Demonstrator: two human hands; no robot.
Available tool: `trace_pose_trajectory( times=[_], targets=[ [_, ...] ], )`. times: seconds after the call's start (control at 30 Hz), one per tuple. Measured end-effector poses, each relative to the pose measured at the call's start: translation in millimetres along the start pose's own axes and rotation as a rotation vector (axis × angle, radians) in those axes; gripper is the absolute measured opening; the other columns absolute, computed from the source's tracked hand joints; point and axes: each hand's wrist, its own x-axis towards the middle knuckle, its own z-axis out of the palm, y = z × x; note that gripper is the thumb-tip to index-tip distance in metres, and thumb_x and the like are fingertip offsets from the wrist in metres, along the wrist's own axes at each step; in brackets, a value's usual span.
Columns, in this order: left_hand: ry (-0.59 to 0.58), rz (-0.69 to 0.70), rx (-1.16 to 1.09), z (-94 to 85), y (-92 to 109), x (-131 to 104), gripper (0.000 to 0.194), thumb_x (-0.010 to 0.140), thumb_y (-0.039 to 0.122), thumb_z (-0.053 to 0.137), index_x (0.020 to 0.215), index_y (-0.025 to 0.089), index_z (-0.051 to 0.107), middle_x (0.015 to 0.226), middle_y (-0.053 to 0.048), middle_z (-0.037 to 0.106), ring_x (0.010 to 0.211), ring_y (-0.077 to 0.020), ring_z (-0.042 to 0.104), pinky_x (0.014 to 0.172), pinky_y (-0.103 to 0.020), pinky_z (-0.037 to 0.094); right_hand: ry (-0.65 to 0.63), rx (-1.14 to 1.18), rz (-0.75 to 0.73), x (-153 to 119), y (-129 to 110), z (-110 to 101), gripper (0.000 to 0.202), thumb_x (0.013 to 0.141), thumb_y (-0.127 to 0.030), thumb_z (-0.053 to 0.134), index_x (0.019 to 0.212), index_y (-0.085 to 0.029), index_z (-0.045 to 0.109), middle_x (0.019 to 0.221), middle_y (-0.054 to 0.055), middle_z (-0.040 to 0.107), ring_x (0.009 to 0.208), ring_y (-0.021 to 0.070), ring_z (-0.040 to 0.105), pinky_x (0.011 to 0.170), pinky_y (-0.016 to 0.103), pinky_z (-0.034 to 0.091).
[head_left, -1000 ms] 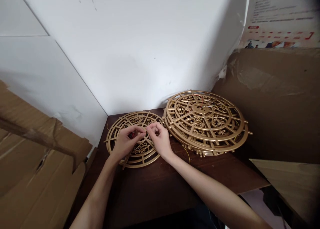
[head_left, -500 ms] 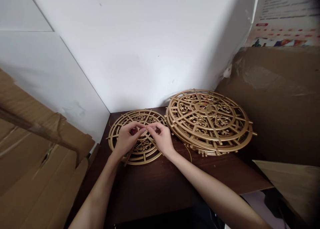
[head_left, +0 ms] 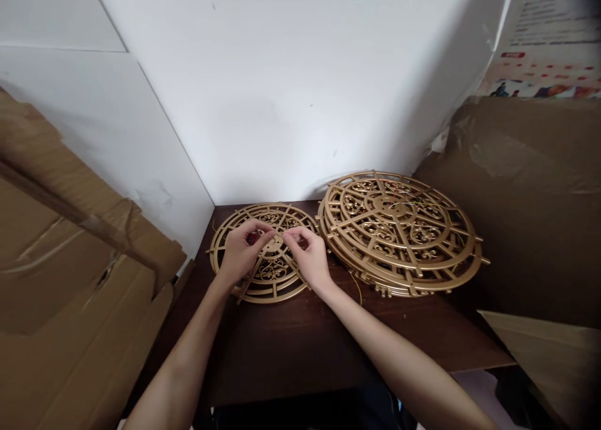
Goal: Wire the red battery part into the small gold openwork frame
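Observation:
A round gold openwork frame with scrolled panels lies flat on the dark brown table. Over its centre, my left hand is closed in a pinch, thumb against fingertips. Something small and red shows behind its curled fingers. My right hand pinches just to the right, its fingertips a short gap from the left ones. Whatever sits between the fingertips of either hand is too small to make out. Both hands hide part of the frame's middle.
To the right rises a stack of similar gold frames, with thin red and yellow wires on top. A yellow wire trails on the table. Cardboard stands at left, a large carton at right, a white wall behind.
My fingertips, touching before, are now slightly apart, with both hands still pinched over the frame's centre. The whole view has shifted a little.

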Motion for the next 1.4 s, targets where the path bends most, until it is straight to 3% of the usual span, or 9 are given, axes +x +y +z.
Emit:
trace_pose_trajectory(
  times=[0.4, 1.2, 1.4],
  targets=[
    [-0.059, -0.014, -0.03, 8.6, -5.1, -2.9, 0.018, 0.081, 0.034, 0.065, 0.077, 0.017, 0.068, 0.063, 0.003, 0.057, 0.055, -0.0095, 0.043, 0.054, -0.023, 0.035, 0.03, 0.184, 0.042, 2.3, 1.4, -0.2, 0.015, 0.075, -0.033, 0.068, 0.079, -0.018, 0.067, 0.069, -0.001, 0.064, 0.065, 0.0133, 0.057, 0.067, 0.027, 0.047],
    [0.04, -0.052, -0.054, 9.7, -4.7, -2.5, 0.018, 0.079, 0.034, 0.066, 0.082, 0.017, 0.07, 0.059, 0.002, 0.057, 0.051, -0.0095, 0.042, 0.049, -0.022, 0.033, -0.105, 0.073, 0.028, -2.4, -7.5, 1.3, 0.019, 0.077, -0.038, 0.067, 0.078, -0.018, 0.067, 0.067, 0.0, 0.064, 0.059, 0.0119, 0.054, 0.058, 0.025, 0.043],
    [0.026, -0.07, -0.079, 8.8, -2.2, -2.7, 0.019, 0.079, 0.035, 0.067, 0.083, 0.017, 0.071, 0.064, 0.001, 0.061, 0.052, -0.0094, 0.044, 0.049, -0.022, 0.035, -0.068, 0.076, 0.015, -1.7, -7.1, -0.1, 0.016, 0.077, -0.034, 0.068, 0.079, -0.018, 0.067, 0.069, 0.0, 0.065, 0.062, 0.0126, 0.055, 0.062, 0.026, 0.044]
  ],
)
